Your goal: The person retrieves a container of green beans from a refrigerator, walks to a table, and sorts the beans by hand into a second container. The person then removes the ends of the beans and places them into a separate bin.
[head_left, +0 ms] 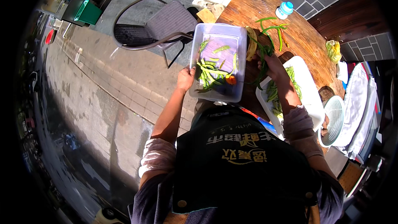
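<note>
My left hand (185, 79) is closed on the left rim of a clear plastic bin (242, 58), held at the table's left edge. Inside lie several green pods or peppers (213, 71) and one orange-red piece (231, 80). My right hand (271, 65) closes round a bunch of long dark green peppers (266, 49), just right of the bin. Under my right forearm is a white tray (309, 85) with more slim green pieces (292, 74). Farther off, several long green chillies (280, 33) lie loose on the wooden table (244, 6).
A white bottle with a blue cap (284, 10) stands at the table's far side. A yellow-green bag (333, 51) lies near the right edge, a pale green basket (333, 120) below it. To the left are a dark chair (172, 23) and a green bin (88, 12).
</note>
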Motion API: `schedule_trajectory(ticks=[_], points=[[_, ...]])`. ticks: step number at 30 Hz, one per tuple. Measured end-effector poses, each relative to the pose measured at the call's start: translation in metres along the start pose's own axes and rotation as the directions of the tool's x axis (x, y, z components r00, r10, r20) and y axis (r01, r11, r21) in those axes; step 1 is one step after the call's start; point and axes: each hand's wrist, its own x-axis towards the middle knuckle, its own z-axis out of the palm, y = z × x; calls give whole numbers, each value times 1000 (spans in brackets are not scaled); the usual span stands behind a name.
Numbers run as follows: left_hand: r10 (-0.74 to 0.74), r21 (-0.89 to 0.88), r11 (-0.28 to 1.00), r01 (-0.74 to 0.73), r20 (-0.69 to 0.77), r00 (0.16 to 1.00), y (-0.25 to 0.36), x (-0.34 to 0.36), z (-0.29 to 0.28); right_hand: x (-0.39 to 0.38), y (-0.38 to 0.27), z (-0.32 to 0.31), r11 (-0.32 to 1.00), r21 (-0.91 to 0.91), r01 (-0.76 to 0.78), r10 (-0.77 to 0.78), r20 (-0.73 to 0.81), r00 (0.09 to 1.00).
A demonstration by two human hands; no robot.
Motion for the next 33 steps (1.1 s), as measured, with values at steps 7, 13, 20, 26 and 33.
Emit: schedule_trajectory(ticks=[7, 13, 20, 26, 33], points=[[-96, -159, 986, 53, -280, 955, 26, -48, -12, 6, -8, 6, 998, 48, 38, -40, 54, 998], [-162, -261, 964, 49, -430, 888, 31, -74, -17, 14, -30, -7, 941, 332, -60, -25, 246, 969], [-242, -324, 942, 89, -472, 848, -3, -100, -11, 26, -55, -41, 973, 228, 47, -103, 238, 966], [-425, -462, 853, 243, -345, 837, -32, -118, -4, 28, -143, -95, 923, -150, 355, -372, -109, 922], [-440, -484, 833, 269, -283, 852, -30, -111, 6, 66, -152, -136, 957, -109, 269, -288, -247, 925]])
